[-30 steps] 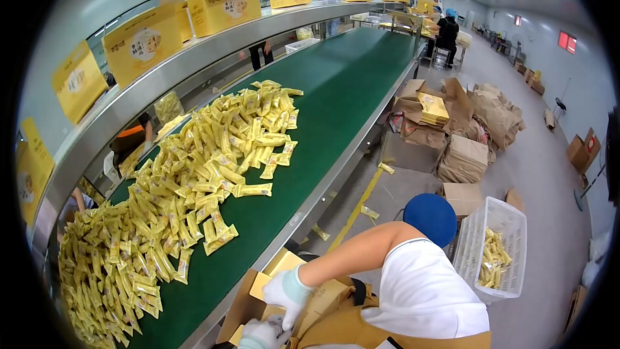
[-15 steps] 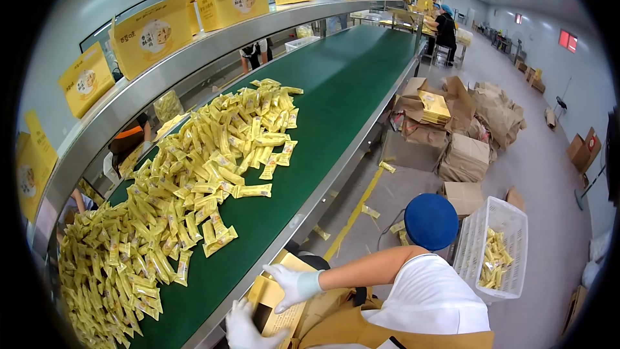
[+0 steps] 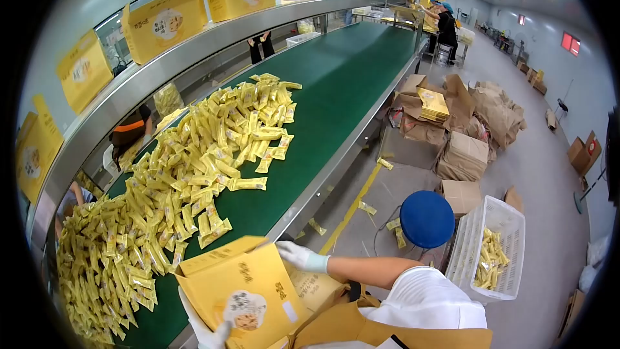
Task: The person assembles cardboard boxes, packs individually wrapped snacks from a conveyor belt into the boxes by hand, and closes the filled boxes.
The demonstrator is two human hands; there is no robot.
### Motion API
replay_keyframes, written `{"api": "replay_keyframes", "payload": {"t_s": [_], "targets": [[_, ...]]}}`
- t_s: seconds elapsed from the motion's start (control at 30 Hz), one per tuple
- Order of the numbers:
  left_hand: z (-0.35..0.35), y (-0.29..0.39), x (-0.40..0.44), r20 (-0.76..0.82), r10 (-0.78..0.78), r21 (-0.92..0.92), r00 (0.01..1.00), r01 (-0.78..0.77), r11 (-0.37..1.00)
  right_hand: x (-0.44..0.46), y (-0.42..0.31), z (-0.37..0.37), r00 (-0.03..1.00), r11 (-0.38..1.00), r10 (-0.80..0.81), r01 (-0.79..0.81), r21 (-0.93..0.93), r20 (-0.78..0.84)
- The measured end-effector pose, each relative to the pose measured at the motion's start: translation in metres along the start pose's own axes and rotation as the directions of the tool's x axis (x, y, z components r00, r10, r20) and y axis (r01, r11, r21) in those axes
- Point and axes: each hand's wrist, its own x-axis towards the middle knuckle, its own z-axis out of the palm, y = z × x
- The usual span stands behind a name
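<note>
Both hands and the yellow box [image 3: 252,300] had shifted since half a second earlier: the box had come up and turned its printed face toward the camera, the left hand [image 3: 203,328] had moved out to its left side, and the right hand [image 3: 300,256] had moved up to its upper right corner. The left fingers held the box, the thumb lying over the printed face near the lower left edge. The right fingers were stretched out at the corner; whether they gripped it could not be told. Between the two sets of fingers the box stood tilted, its top flaps raised.

Just below the right fingers lay another printed carton [image 3: 313,291], partly hidden by the box and the arm. Beyond the left fingers, a heap of wrapped packets [image 3: 129,245] spread over the green belt [image 3: 323,113]. Farther past both hands, yellow cartons [image 3: 165,28] lined a metal shelf [image 3: 194,44]. To the right of the right fingers stood a blue stool [image 3: 426,220], then a white crate [image 3: 515,245] with packets inside.
</note>
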Motion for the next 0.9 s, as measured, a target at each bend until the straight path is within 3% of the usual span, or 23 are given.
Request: {"api": "replay_keyframes", "payload": {"t_s": [0.03,0.07,0.1,0.17,0.23,0.27,0.3,0.37,0.4,0.47,0.5,0.53,0.57,0.6,0.67,0.77,0.83,0.87,0.9], "targets": [[-0.001,-0.015,-0.001,-0.019,-0.068,-0.248,0.997,0.061,0.967,-0.001,0.001,0.009,1.0,1.0,-0.014,0.014,0.001,0.016],[0.001,-0.032,-0.005,-0.021,-0.139,-0.481,0.99,0.112,0.87,0.004,0.005,0.018,0.971,0.972,-0.227,0.221,0.076,0.081],[0.004,-0.054,-0.012,0.142,-0.237,-0.62,0.961,0.273,0.736,-0.002,-0.008,0.016,0.986,0.987,-0.159,0.159,0.008,0.041],[0.058,-0.034,-0.023,0.083,-0.248,-0.854,0.965,0.197,0.482,-0.016,-0.052,0.005,0.999,0.993,-0.026,0.023,-0.114,-0.027],[0.058,-0.09,-0.042,0.129,-0.316,-0.828,0.94,0.277,0.487,-0.022,-0.041,-0.005,0.989,0.976,-0.138,0.129,-0.174,-0.045],[0.069,-0.097,-0.051,0.103,-0.423,-0.838,0.9,0.308,0.451,-0.032,-0.061,-0.014,0.999,0.966,-0.032,0.033,-0.256,0.008],[0.072,-0.128,-0.062,0.111,-0.481,-0.803,0.87,0.363,0.472,-0.041,-0.081,-0.019,0.995,0.937,0.08,-0.054,-0.346,0.059],[0.088,-0.132,-0.063,0.045,-0.532,-0.734,0.845,0.39,0.557,-0.042,-0.074,-0.005,0.999,0.869,0.033,-0.01,-0.495,0.038],[0.099,-0.166,-0.069,-0.038,-0.599,-0.794,0.8,0.34,0.504,-0.046,-0.076,0.001,0.999,0.84,-0.001,0.027,-0.543,0.048],[0.09,-0.166,-0.067,0.054,-0.66,-0.769,0.749,0.453,0.451,-0.047,-0.084,0.022,0.999,0.809,-0.03,0.05,-0.585,0.044],[0.086,-0.173,-0.069,0.013,-0.686,-0.613,0.727,0.548,0.569,-0.058,-0.096,0.04,0.998,0.802,-0.021,0.055,-0.594,0.063],[0.085,-0.184,-0.066,-0.073,-0.68,-0.326,0.729,0.627,0.707,-0.058,-0.097,0.043,0.993,0.774,-0.061,0.113,-0.623,0.105],[0.085,-0.196,-0.06,-0.17,-0.639,0.084,0.75,0.658,0.749,-0.05,-0.099,0.043,0.984,0.696,-0.14,0.179,-0.696,0.113],[0.084,-0.201,-0.057,-0.226,-0.609,0.36,0.76,0.646,0.673,-0.044,-0.1,0.046,0.988,0.668,-0.076,0.151,-0.729,0.135],[0.077,-0.208,-0.055,-0.25,-0.599,0.591,0.76,0.61,0.528,-0.029,-0.093,0.048,0.984,0.605,0.012,0.133,-0.785,0.175],[0.058,-0.194,-0.054,-0.203,-0.628,0.665,0.751,0.577,0.475,-0.03,-0.104,0.062,0.973,0.558,0.012,0.186,-0.809,0.232],[0.047,-0.155,-0.047,-0.121,-0.463,0.712,0.878,0.402,0.576,-0.033,-0.099,0.068,0.975,0.59,-0.058,0.208,-0.78,0.217],[0.045,-0.158,-0.048,-0.201,-0.546,0.351,0.813,0.58,0.735,-0.032,-0.099,0.07,0.974,0.591,-0.085,0.221,-0.776,0.212],[0.042,-0.147,-0.048,-0.222,-0.526,0.274,0.821,0.571,0.774,-0.031,-0.099,0.073,0.971,0.593,-0.112,0.237,-0.77,0.213]]}}
